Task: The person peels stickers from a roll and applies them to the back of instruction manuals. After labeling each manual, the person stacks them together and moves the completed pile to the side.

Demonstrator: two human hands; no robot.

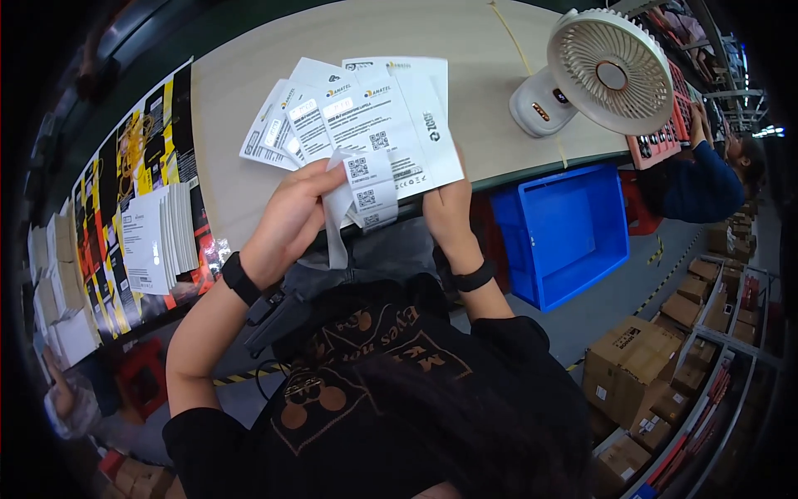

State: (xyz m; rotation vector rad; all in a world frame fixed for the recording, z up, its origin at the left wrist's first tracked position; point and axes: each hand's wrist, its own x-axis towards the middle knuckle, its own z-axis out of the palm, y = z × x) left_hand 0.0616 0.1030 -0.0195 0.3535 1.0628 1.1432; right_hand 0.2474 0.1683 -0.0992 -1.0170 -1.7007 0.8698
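Note:
My left hand pinches a strip of white labels printed with square codes, its loose tail hanging below the fingers. The strip lies across the lower part of a white printed packet. At that packet's lower right corner is my right hand, closed on its edge with the fingers mostly hidden underneath. Several similar white packets fan out to the left and behind it. Whether these others are held or rest on the table cannot be made out.
A white fan stands on the beige table. Left are stacked white packets on a black, yellow and red printed surface. Right of me sits a blue crate; beyond are cartons on shelving and another person.

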